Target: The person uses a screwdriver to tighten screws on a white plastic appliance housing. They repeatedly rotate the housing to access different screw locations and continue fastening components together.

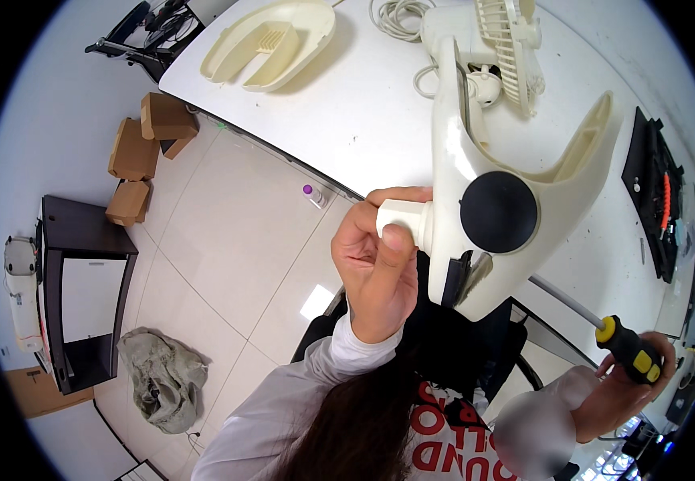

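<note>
My left hand (375, 264) pinches the white knob on the side of a curved plastic clip body (524, 152), holding it up over the table's near edge. This cream-white body has two prongs and a round black pad (498, 212); a small black piece (456, 279) sits at its lower end. Down at the right, my right hand (624, 401) is wrapped around the black and yellow handle of a screwdriver (627, 348). Its metal shaft points up and left toward the clip body. The tip is hidden, so I cannot tell whether they touch.
The white table (363, 120) carries a cream plastic shell (283, 64), a coiled cable (398, 18), a white fan part with a slatted grille (508, 48) and a black tool case (654, 192). Cardboard boxes (133, 148), a purple-capped bottle (314, 195) and a grey-green cloth bundle (159, 381) are on the floor.
</note>
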Motion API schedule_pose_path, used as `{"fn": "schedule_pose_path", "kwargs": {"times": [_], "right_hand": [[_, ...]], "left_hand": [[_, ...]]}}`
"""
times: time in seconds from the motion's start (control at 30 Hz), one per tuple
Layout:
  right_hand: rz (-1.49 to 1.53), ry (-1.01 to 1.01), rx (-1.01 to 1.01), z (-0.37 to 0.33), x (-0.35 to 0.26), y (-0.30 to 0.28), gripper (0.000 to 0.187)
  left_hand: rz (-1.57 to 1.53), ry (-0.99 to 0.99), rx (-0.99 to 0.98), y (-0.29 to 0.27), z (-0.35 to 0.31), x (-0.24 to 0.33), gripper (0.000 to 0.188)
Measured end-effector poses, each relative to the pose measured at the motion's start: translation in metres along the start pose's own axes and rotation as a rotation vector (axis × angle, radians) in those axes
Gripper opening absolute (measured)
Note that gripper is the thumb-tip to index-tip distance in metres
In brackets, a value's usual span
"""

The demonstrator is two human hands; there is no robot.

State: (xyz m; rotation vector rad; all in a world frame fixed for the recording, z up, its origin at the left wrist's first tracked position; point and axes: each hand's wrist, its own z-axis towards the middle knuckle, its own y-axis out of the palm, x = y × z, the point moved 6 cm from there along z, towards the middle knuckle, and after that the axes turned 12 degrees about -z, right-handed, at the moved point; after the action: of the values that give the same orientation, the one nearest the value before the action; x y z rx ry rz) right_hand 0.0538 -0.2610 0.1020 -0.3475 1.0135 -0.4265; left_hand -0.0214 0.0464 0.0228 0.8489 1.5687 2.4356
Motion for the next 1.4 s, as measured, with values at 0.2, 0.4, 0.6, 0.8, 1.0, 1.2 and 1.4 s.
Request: {"fn": "schedule_pose_path", "kwargs": {"times": [0.2, 0.4, 0.6, 0.8, 1.0, 1.2, 1.4], "right_hand": [[-0.001, -0.017, -0.034, 0.002, -0.01, 0.0, 0.046], [-0.024, -0.065, 0.071, 0.002, -0.012, 0.007, 0.039], [0.003, -0.137, 0.024, 0.001, -0.015, 0.005, 0.027], [-0.156, -0.099, -0.055, 0.0, -0.008, 0.001, 0.027], [0.015, -0.157, 0.03, -0.001, -0.02, 0.003, 0.022], [0.03, -0.052, -0.052, 0.001, -0.006, -0.001, 0.034], [-0.071, -0.176, 0.095, -0.003, -0.022, 0.004, 0.034]], "left_hand": [[-0.002, -0.013, -0.008, -0.002, 0.0, 0.001, 0.024], [0.001, 0.016, -0.021, 0.001, -0.001, 0.002, 0.024], [0.009, 0.001, -0.025, -0.001, -0.003, 0.001, 0.024], [-0.003, 0.016, -0.031, 0.002, -0.001, 0.002, 0.023], [0.011, -0.046, -0.005, -0.001, -0.002, -0.001, 0.023], [0.119, 0.023, -0.024, 0.004, -0.002, -0.001, 0.026], [-0.073, -0.144, 0.039, -0.005, -0.002, -0.01, 0.022]]}}
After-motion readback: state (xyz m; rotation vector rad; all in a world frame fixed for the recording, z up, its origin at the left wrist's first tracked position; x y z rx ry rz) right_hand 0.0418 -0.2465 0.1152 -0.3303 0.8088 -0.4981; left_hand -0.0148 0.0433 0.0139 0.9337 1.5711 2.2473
